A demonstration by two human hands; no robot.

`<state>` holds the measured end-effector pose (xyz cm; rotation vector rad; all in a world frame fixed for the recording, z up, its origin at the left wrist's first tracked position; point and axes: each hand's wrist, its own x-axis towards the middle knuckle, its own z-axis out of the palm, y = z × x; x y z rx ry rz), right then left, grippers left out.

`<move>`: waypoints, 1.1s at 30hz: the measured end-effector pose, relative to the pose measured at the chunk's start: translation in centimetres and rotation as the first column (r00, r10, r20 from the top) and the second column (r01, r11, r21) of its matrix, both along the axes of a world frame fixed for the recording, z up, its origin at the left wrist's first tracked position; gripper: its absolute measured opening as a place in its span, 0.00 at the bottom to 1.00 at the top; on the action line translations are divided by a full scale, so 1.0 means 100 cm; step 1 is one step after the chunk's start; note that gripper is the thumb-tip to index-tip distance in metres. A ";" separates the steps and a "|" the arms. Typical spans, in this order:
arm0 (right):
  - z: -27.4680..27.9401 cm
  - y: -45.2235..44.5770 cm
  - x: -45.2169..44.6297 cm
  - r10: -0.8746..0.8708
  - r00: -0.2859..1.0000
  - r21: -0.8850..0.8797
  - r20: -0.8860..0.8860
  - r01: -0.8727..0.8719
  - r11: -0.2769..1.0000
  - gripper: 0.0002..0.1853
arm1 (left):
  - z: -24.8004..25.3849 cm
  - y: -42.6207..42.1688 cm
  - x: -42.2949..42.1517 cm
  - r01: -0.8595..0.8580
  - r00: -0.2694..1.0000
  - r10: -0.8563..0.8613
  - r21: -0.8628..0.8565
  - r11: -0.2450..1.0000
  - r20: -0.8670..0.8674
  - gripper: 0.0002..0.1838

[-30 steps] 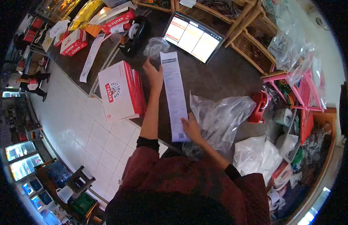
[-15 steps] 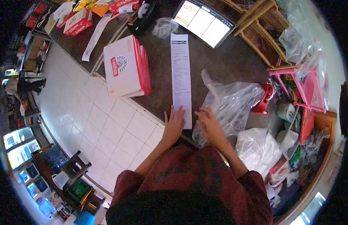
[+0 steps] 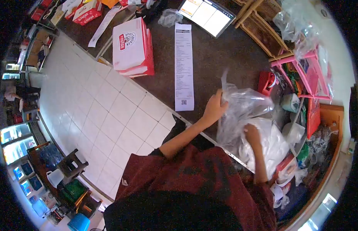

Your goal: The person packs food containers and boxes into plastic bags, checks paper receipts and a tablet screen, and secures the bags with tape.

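Observation:
A crumpled clear plastic bag (image 3: 244,102) lies at the right of the dark counter. My left hand (image 3: 216,107) is closed at the bag's left edge, with its fingertips on the plastic. Lower right, my right hand (image 3: 252,134) is curled and slightly blurred, against the bag where it meets a pile of white plastic bags (image 3: 269,144); its fingertips are partly hidden. Left of my hands, a long printed receipt (image 3: 184,69) lies flat, its QR code at the near end. Farther left stand red-and-white food boxes (image 3: 131,46), close to the counter edge.
A lit tablet (image 3: 207,16) stands at the back. Along the right are a wicker rack (image 3: 263,34), a red tape dispenser (image 3: 267,82) and a pink plastic rack (image 3: 312,73). Another receipt (image 3: 104,27) hangs over the left counter, beyond which is white tiled floor (image 3: 98,100).
Both hands have moved right, off the receipt area and onto the clear bag. The bag has been shifted and bunched up. The view has moved, bringing the receipt's QR code into sight.

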<state>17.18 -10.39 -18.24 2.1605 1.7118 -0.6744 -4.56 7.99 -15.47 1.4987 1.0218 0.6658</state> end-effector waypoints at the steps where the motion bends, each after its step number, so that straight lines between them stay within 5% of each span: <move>1: 0.021 -0.003 0.015 0.051 0.998 0.130 -0.043 -0.045 0.990 0.07 | 0.010 -0.002 -0.006 0.008 1.000 -0.008 0.003 1.000 0.000 0.26; 2: 0.058 0.000 0.026 0.109 0.991 0.256 -0.078 -0.086 0.963 0.05 | 0.023 -0.004 -0.018 -0.008 0.998 0.015 -0.126 0.992 0.053 0.22; 4: 0.099 0.011 0.043 0.110 0.994 0.111 0.028 -0.112 0.987 0.06 | 0.020 -0.014 -0.031 -0.019 0.994 0.046 -0.255 0.967 0.102 0.19; 6: 0.142 0.039 0.042 0.107 0.993 -0.072 0.047 -0.104 0.992 0.07 | -0.007 -0.026 -0.038 -0.202 0.979 0.201 0.086 0.976 0.015 0.16; 8: 0.170 0.054 0.042 0.132 0.990 -0.083 0.048 -0.127 0.988 0.07 | -0.004 -0.031 -0.045 -0.167 0.978 0.176 0.089 0.982 -0.113 0.20; 10: 0.193 0.058 0.034 0.161 0.986 -0.095 0.046 -0.156 0.983 0.07 | -0.026 -0.040 -0.047 -0.291 0.887 0.353 -0.233 0.928 0.297 0.23; 12: 0.213 0.065 0.012 0.030 0.999 0.025 -0.017 -0.029 0.999 0.04 | 0.011 -0.039 -0.056 -0.226 0.902 0.340 -0.382 0.896 0.264 0.30; 13: 0.228 0.068 -0.005 0.075 0.996 0.158 -0.044 -0.067 0.985 0.04 | 0.024 -0.039 -0.058 -0.289 0.955 0.288 0.004 0.957 0.077 0.34; 14: 0.244 0.069 -0.026 0.121 0.990 0.289 -0.068 -0.096 0.952 0.04 | 0.038 -0.041 -0.059 -0.228 0.946 0.297 0.389 0.893 -0.128 0.37; 16: 0.270 0.072 -0.061 0.096 0.990 0.371 -0.106 -0.051 0.927 0.09 | 0.077 -0.045 -0.057 0.001 0.990 0.066 0.479 0.878 -0.122 0.40; 18: 0.286 0.070 -0.094 0.140 0.982 0.410 -0.126 -0.077 0.909 0.12 | 0.127 -0.055 -0.046 0.235 0.895 -0.304 0.236 0.943 0.326 0.36; 21: 0.289 0.061 -0.120 0.361 0.885 0.575 -0.293 -0.138 0.807 0.14 | 0.149 -0.074 -0.022 0.333 0.810 -0.430 0.292 0.897 0.398 0.31; 22: 0.291 0.065 -0.121 0.491 0.809 0.678 -0.323 -0.165 0.717 0.12 | 0.153 -0.073 -0.022 0.334 0.810 -0.432 0.294 0.896 0.396 0.31; 23: 0.286 0.066 -0.115 0.492 0.809 0.679 -0.322 -0.165 0.716 0.12 | 0.156 -0.069 -0.023 0.366 0.826 -0.378 0.111 0.924 0.419 0.28; 25: 0.258 0.063 -0.091 0.372 0.897 0.929 -0.240 0.101 0.357 0.10 | 0.152 -0.071 -0.023 0.376 0.806 -0.205 -0.213 0.902 0.555 0.17; 26: 0.231 0.061 -0.080 0.369 0.896 0.928 -0.245 0.106 0.358 0.10 | 0.150 -0.068 -0.025 0.377 0.809 -0.207 -0.216 0.901 0.551 0.17; 28: 0.157 0.055 -0.061 0.081 0.678 0.683 -0.730 0.722 0.108 0.11 | 0.147 -0.055 -0.032 0.510 0.745 -0.383 -0.096 0.855 0.546 0.17; 30: 0.112 0.044 -0.056 0.080 0.453 0.458 -0.888 0.886 0.066 0.07 | 0.148 -0.056 -0.036 0.513 0.730 -0.355 -0.126 0.849 0.584 0.16; 31: 0.091 0.032 -0.044 0.073 0.081 0.079 -0.994 0.996 -0.030 0.09 | 0.149 -0.055 -0.037 0.517 0.713 -0.322 -0.158 0.841 0.622 0.16; 33: 0.067 0.014 -0.031 -0.028 -0.096 -0.096 -0.995 0.995 0.006 0.10 | 0.155 -0.054 -0.040 0.552 0.651 -0.299 -0.166 0.817 0.698 0.15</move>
